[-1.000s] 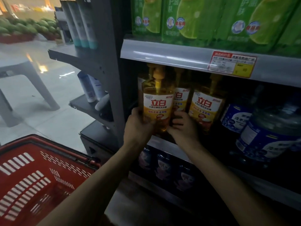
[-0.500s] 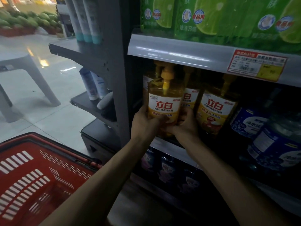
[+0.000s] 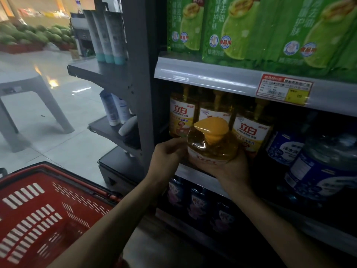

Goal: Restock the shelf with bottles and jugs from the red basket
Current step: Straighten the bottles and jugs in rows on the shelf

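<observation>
At the front edge of the middle shelf [image 3: 195, 177], both hands hold a yellow detergent pump bottle [image 3: 212, 149], tipped so that its orange pump head faces the camera. The left hand [image 3: 167, 154] curls its fingers against the bottle's left side. The right hand [image 3: 231, 169] cups it from below and from the right. The hands hide whether its base touches the shelf. Just behind it, matching bottles [image 3: 181, 115] stand upright in a row. Blue-labelled jugs [image 3: 320, 175] stand to their right on the same shelf. Green refill pouches [image 3: 231, 29] fill the shelf above, whose rail carries a red-and-yellow price tag [image 3: 284, 89]. The red basket [image 3: 48, 209] sits at lower left, beside the left forearm. A grey stool [image 3: 29, 88] stands on the tiled floor beyond it.
</observation>
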Action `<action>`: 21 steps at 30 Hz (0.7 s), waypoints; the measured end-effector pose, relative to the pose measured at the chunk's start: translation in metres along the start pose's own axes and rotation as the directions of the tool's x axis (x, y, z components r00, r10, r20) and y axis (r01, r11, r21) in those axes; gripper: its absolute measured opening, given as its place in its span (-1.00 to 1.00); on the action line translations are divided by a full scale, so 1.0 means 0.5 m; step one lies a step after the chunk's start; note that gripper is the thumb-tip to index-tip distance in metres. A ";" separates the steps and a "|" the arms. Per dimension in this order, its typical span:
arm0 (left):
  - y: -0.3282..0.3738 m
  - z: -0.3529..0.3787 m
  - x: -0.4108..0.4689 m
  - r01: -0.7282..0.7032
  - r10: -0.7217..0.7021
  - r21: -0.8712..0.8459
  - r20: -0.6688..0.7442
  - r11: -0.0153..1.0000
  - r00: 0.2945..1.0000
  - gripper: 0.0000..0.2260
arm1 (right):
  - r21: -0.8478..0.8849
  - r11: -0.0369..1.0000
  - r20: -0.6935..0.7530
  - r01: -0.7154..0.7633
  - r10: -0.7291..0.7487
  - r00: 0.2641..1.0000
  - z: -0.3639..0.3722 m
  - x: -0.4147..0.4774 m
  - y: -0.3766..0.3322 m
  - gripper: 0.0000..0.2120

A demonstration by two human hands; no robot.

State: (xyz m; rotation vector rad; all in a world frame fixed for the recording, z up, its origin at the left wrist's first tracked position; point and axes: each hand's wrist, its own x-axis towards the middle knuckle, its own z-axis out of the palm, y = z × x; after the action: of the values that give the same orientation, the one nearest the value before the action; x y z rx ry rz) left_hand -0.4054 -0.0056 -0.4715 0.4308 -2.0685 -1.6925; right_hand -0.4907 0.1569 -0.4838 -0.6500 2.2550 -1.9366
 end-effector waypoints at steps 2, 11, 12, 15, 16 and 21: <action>-0.009 0.006 0.008 0.020 -0.020 0.018 -0.013 1.000 1.000 -0.72 | 0.023 1.000 -0.065 0.018 -0.016 0.998 -0.006 -0.005 -0.001 -0.40; 0.000 0.063 0.015 0.183 -0.184 -0.017 -0.002 0.983 0.983 -0.73 | 0.023 0.999 -0.068 -0.032 0.034 0.997 -0.021 0.004 -0.005 -0.38; 0.001 0.065 0.016 0.197 -0.199 -0.038 -0.039 0.980 0.979 -0.74 | 0.046 0.998 -0.070 -0.044 0.047 0.996 -0.015 0.008 -0.007 -0.39; -0.004 0.055 0.021 0.209 -0.220 -0.084 -0.158 0.974 0.963 -0.82 | 0.047 0.998 -0.064 -0.040 0.043 0.997 0.018 0.030 -0.004 -0.41; -0.006 0.051 0.021 0.212 -0.225 -0.088 -0.185 0.973 0.957 -0.84 | 0.038 0.999 -0.076 -0.027 0.030 0.997 0.032 0.034 -0.007 -0.37; -0.007 0.039 0.015 0.207 -0.217 -0.069 -0.222 0.976 0.951 -0.68 | -0.066 0.997 -0.110 -0.032 0.025 0.994 0.090 0.065 -0.001 -0.21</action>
State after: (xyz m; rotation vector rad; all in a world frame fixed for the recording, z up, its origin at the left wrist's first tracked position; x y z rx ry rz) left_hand -0.4217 0.0065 -0.4769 0.8188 -1.8684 -1.7136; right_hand -0.5044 0.1032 -0.4851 -0.5280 2.3897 -1.9354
